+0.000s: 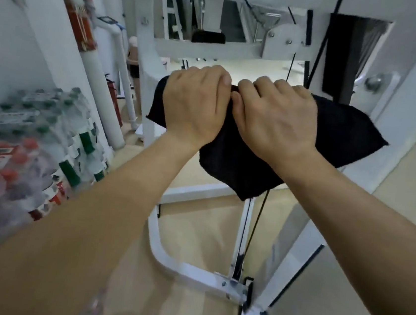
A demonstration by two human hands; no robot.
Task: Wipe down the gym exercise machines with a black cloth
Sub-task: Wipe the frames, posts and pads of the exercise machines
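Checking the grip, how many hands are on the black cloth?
2. The left hand grips the black cloth on its left half; the right hand grips right beside it.

Blurred bottle packs, cloth partly hidden

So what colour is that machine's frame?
White: the machine frame shows best in the head view, behind the black cloth.

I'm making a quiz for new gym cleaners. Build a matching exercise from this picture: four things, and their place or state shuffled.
1 cloth
2 bottles
3 cable
4 frame

a white tubing with a rounded bend
b in packs at the left
c gripped by left hand and right hand
d thin, black, running down below the cloth

Pairs: 1-c, 2-b, 3-d, 4-a
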